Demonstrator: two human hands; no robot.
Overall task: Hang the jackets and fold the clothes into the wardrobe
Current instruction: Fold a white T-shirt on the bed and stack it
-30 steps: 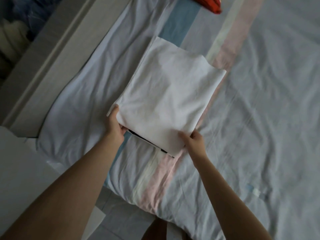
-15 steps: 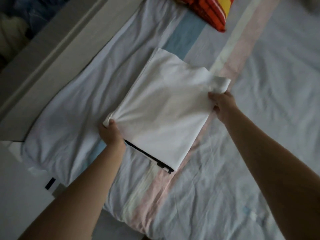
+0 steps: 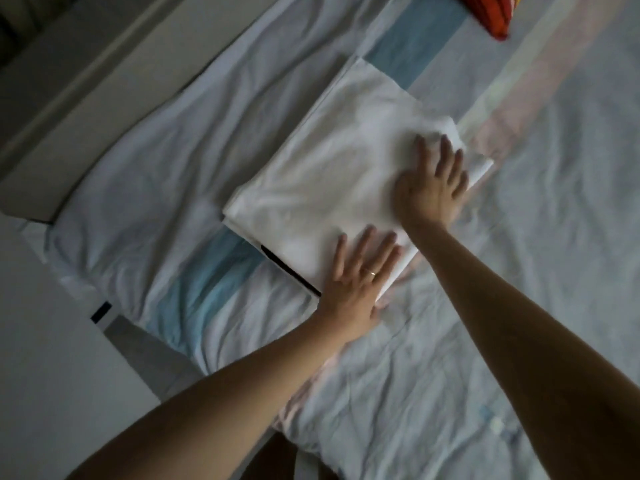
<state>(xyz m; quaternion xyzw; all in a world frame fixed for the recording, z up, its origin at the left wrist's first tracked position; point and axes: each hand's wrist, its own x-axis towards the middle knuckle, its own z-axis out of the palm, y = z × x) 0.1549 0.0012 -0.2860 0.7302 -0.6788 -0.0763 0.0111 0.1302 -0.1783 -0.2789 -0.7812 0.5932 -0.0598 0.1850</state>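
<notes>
Striped bedsheet (image 3: 519, 306), folded white garment (image 3: 329, 174) with black edge, left hand (image 3: 360, 282), right hand (image 3: 433, 185) flat on it

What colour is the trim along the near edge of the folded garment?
Black trim, against the white folded garment; it shows in the head view.

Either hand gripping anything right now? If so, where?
Nothing is gripped. The left hand lies flat, fingers straight, on the near corner of the folded white garment; the right hand lies flat by its right edge.
</notes>
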